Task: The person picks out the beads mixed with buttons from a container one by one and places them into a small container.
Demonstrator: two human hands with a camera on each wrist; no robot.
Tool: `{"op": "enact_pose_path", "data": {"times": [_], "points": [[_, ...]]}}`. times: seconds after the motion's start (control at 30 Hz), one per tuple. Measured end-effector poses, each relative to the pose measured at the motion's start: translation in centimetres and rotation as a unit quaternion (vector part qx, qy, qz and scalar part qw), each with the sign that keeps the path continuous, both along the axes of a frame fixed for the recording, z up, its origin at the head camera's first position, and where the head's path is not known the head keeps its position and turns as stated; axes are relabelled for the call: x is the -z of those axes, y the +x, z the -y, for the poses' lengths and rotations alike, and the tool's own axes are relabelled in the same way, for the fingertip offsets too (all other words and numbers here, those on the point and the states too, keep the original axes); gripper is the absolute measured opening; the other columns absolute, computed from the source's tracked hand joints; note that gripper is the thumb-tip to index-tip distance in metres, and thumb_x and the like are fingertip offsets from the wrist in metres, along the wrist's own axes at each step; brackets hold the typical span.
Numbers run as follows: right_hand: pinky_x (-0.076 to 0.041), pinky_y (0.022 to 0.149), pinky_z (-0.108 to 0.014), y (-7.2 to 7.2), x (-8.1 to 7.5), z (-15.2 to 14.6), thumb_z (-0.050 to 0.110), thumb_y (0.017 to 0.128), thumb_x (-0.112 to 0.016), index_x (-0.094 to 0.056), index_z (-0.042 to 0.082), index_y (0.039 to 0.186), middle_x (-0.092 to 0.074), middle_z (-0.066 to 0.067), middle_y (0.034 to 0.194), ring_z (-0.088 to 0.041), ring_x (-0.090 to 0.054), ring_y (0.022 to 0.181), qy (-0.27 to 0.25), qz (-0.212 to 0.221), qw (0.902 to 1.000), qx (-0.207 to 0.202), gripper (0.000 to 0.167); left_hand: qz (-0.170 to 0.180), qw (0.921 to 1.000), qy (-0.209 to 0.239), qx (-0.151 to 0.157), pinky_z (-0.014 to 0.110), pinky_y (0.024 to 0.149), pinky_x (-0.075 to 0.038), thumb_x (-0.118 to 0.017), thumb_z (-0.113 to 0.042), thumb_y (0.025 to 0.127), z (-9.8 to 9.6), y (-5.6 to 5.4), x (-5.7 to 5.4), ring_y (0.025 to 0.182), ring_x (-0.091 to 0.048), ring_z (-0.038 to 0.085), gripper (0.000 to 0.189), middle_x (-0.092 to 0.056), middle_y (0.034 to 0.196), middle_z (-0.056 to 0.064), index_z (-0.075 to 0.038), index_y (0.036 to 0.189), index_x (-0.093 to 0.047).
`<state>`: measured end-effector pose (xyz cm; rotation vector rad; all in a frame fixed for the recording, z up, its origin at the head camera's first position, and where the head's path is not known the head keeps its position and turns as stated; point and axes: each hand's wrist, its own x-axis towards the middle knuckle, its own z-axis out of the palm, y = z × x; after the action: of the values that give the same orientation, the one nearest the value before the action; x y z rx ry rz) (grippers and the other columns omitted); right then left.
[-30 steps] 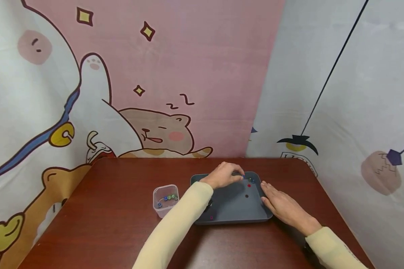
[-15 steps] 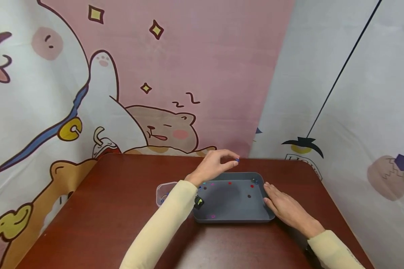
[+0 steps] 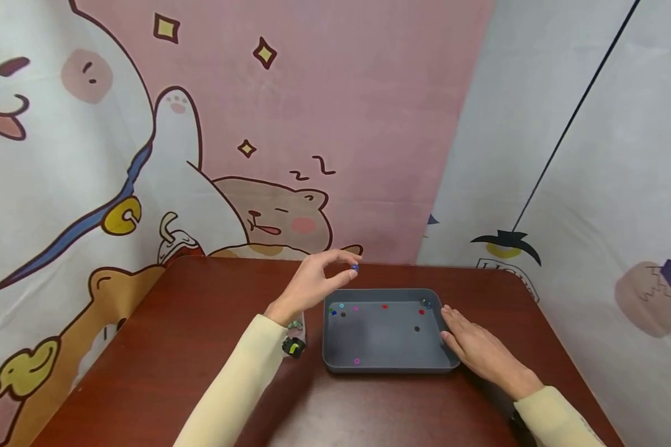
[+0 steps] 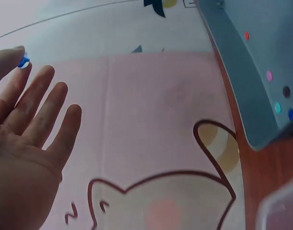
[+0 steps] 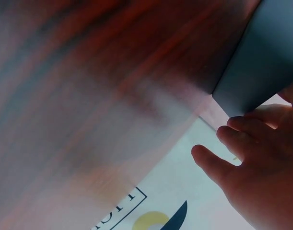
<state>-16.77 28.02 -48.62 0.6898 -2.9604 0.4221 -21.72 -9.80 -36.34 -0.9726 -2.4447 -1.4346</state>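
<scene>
Thumb and index finger of my left hand pinch a small clear marble with blue inside, raised above the table left of the grey tray. The other fingers of that hand are spread in the left wrist view. My right hand rests with fairly straight fingers along the tray's right side. Near the tray's far right corner lie a couple of glass marbles. My left wrist mostly hides the clear plastic box, where some greenish marbles show.
Small flat coloured pieces are scattered in the tray, among them a red one, a dark one and a pink ring. The brown table meets a printed cloth backdrop behind.
My left hand has lifted the marble from the tray's far side and carried it left, out over the tray's left end. My right hand has stayed at the tray's right side.
</scene>
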Motion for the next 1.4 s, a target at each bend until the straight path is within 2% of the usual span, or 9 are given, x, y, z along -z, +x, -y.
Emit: {"op": "enact_pose_path", "data": {"times": [0.17, 0.27, 0.43, 0.5, 0.67, 0.77, 1.0, 1.3, 1.4], "points": [[-0.041, 0.109, -0.064, 0.1, -0.2, 0.1, 0.023, 0.105, -0.061, -0.042, -0.01, 0.152, -0.04, -0.029, 0.158, -0.048, -0.042, 0.143, 0.001, 0.007, 1.0, 0.003, 0.061, 0.027, 0.9992, 0.01, -0.028, 0.047, 0.109, -0.046, -0.071, -0.022, 0.101, 3.2, 0.8, 1.1, 0.126, -0.06, 0.008, 0.012, -0.069, 0.126, -0.014, -0.023, 0.112, -0.073], [-0.041, 0.108, -0.064, 0.1, -0.2, 0.0, 0.023, 0.105, -0.061, -0.042, -0.01, 0.152, -0.04, -0.029, 0.157, -0.048, -0.042, 0.143, 0.002, 0.005, 1.0, 0.002, 0.061, 0.035, 0.9984, 0.004, -0.044, 0.052, 0.11, -0.044, -0.071, -0.023, 0.101, 5.1, 1.2, 1.8, 0.125, -0.06, 0.01, 0.012, -0.07, 0.127, -0.012, -0.024, 0.113, -0.073], [-0.042, 0.108, -0.063, 0.0, -0.2, 0.1, 0.023, 0.104, -0.063, -0.042, -0.01, 0.152, -0.041, -0.029, 0.157, -0.048, -0.043, 0.142, 0.001, 0.0, 1.0, -0.001, 0.061, 0.025, 0.9976, -0.009, -0.064, 0.058, 0.109, -0.043, -0.071, -0.019, 0.1, 7.5, 2.1, 2.8, 0.123, -0.063, 0.014, 0.016, -0.071, 0.127, -0.005, -0.024, 0.116, -0.074], [-0.042, 0.108, -0.063, 0.1, -0.2, 0.1, 0.023, 0.104, -0.063, -0.043, -0.011, 0.151, -0.042, -0.029, 0.156, -0.048, -0.043, 0.142, 0.001, -0.001, 1.0, -0.002, 0.061, 0.019, 0.9975, -0.018, -0.065, 0.056, 0.107, -0.046, -0.072, -0.017, 0.099, 8.2, 2.4, 3.4, 0.123, -0.063, 0.015, 0.018, -0.071, 0.128, -0.003, -0.023, 0.116, -0.074], [-0.042, 0.108, -0.063, 0.1, -0.2, 0.0, 0.023, 0.105, -0.062, -0.043, -0.011, 0.151, -0.042, -0.03, 0.156, -0.048, -0.043, 0.142, 0.0, -0.003, 1.0, -0.003, 0.061, 0.019, 0.9977, -0.036, -0.054, 0.047, 0.101, -0.053, -0.072, -0.011, 0.098, 9.5, 3.1, 4.8, 0.125, -0.062, 0.016, 0.021, -0.07, 0.13, 0.005, -0.022, 0.116, -0.075], [-0.042, 0.107, -0.064, 0.0, -0.2, -0.1, 0.024, 0.105, -0.062, -0.042, -0.011, 0.152, -0.041, -0.03, 0.157, -0.048, -0.043, 0.142, 0.001, 0.002, 1.0, -0.003, 0.062, 0.011, 0.997, -0.056, -0.053, 0.044, 0.098, -0.055, -0.074, -0.012, 0.098, 10.3, 3.5, 5.4, 0.124, -0.063, 0.016, 0.019, -0.07, 0.13, 0.004, -0.02, 0.116, -0.076], [-0.041, 0.109, -0.063, -0.1, 0.1, -0.3, 0.025, 0.105, -0.062, -0.041, -0.01, 0.153, -0.039, -0.029, 0.158, -0.048, -0.041, 0.143, 0.005, 0.012, 0.9999, 0.001, 0.063, -0.013, 0.993, -0.103, -0.057, 0.054, 0.093, -0.056, -0.079, -0.013, 0.093, 11.8, 4.3, 6.5, 0.116, -0.067, 0.019, 0.021, -0.071, 0.126, 0.0, -0.01, 0.114, -0.077], [-0.04, 0.109, -0.063, -0.3, 0.2, -0.2, 0.025, 0.105, -0.062, -0.041, -0.01, 0.153, -0.039, -0.029, 0.158, -0.048, -0.041, 0.143, 0.006, 0.013, 0.9999, -0.004, 0.063, -0.026, 0.9883, -0.133, -0.07, 0.053, 0.097, -0.054, -0.08, -0.012, 0.092, 13.2, 5.1, 8.1, 0.12, -0.066, 0.023, 0.021, -0.071, 0.128, 0.006, -0.011, 0.113, -0.077], [-0.04, 0.11, -0.063, -0.3, 0.1, -0.2, 0.026, 0.105, -0.062, -0.041, -0.011, 0.152, -0.039, -0.03, 0.158, -0.049, -0.04, 0.143, 0.007, 0.012, 0.9999, -0.004, 0.064, -0.025, 0.9884, -0.132, -0.071, 0.051, 0.093, -0.055, -0.08, -0.011, 0.092, 13.2, 4.9, 8.5, 0.122, -0.065, 0.025, 0.021, -0.07, 0.13, 0.006, -0.011, 0.113, -0.077]]}}
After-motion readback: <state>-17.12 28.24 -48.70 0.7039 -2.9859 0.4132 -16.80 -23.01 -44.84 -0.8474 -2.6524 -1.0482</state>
